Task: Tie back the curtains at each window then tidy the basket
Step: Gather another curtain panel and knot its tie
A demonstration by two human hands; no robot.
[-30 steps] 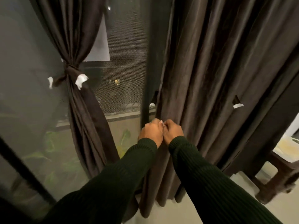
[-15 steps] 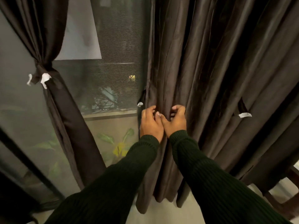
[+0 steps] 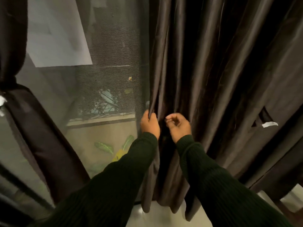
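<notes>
Your left hand (image 3: 150, 124) grips the inner edge of the loose dark curtain (image 3: 205, 79), fingers curled round a fold of it. Your right hand (image 3: 179, 126) sits just beside, fingers curled in front of the cloth — whether they pinch a fold, you cannot tell from here. This curtain hangs full, covering the right of the window (image 3: 105, 89). Its tie-back tab (image 3: 266, 119), white-tipped, hangs from the cloth well to the right of your hands. At the far left, the other curtain (image 3: 32, 128) is already gathered and tied.
</notes>
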